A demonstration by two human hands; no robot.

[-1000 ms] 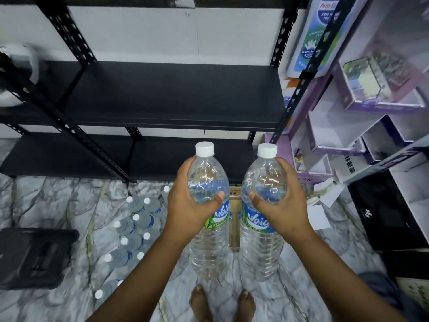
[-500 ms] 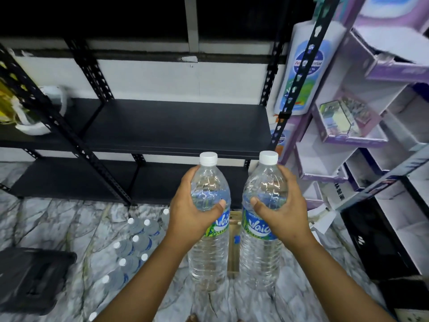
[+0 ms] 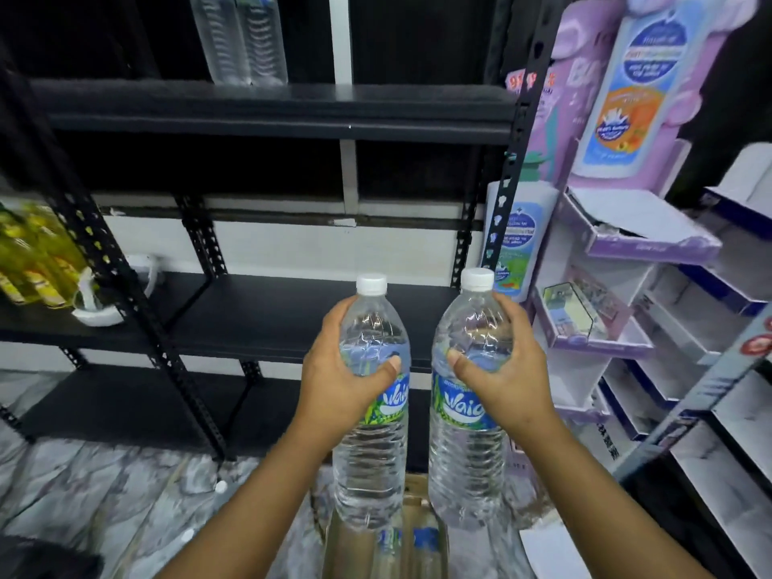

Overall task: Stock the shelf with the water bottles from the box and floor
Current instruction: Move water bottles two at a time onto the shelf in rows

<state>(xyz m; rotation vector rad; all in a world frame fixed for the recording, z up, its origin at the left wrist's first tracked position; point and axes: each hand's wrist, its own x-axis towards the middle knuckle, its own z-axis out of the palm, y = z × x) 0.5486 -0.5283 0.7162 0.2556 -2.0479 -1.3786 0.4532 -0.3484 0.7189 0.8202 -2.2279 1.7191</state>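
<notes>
Vs the earlier pics: view has tipped up. The upper board of the black metal shelf rack (image 3: 267,108) is now in sight, w/ two clear ribbed water bottles (image 3: 242,39) standing on it at its left-centre; earlier only the middle and lower boards showed. Feet and the loose bottles on the floor left of the rack have dropped out of view. Both held bottles sit higher against the rack: caps now level w/ the middle board, before they were below it. Grips unchanged.

Left hand (image 3: 342,382) holds the left clear plastic water bottle w/ white cap and blue-green label (image 3: 372,445); fingers curled round the shoulder, thumb across the front just above the label. Right hand (image 3: 507,374) holds the right clear plastic water bottle, same cap and label (image 3: 465,449), same way, thumb pointing in toward the other bottle.

Both bottles upright, long axis near vertical, caps up and toward the rack, bases down. They are side by side, a narrow gap between, not touching, in front of the rack's right half, in the air above an open brown cardboard box (image 3: 417,537) on the grey marble-pattern floor (image 3: 104,495).

Right of the rack: purple cardboard display stand (image 3: 626,244). Left of the rack's front post: yellow bottles (image 3: 29,257), blurred.
</notes>
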